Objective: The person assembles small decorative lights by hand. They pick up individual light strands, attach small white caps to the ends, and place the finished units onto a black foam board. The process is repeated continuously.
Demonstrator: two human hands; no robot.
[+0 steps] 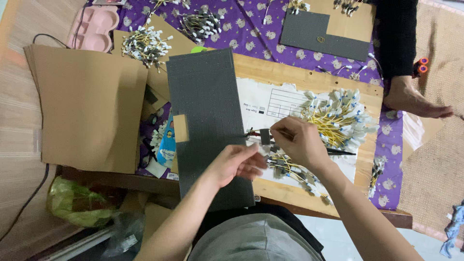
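The wooden bench (309, 72) carries a tall dark grey foam sheet (208, 111), which lies with its right edge along a torn white paper (278, 104). Left of it a stack of brown cardboard sheets (89, 106) overhangs the bench; beyond the paper's far side sits a heap of yellow wires with white ends (338, 118).

The left hand (237, 164) rests on the lower right part of the foam sheet, fingers curled and loosely together, holding nothing that shows. The right hand (299, 142) has its grip pinched on a thin piece just beside a small grey square (265, 136) at the sheet's right edge; what exactly it pinches is too small to tell.

To work well here, the left hand should press the sheet flat so the edge does not lift, while the right moves in short, straight strokes.

Open room is narrow: loose wired parts (290, 169) lie under the right wrist, and another person's bare foot (415, 99) rests at the bench's right end.
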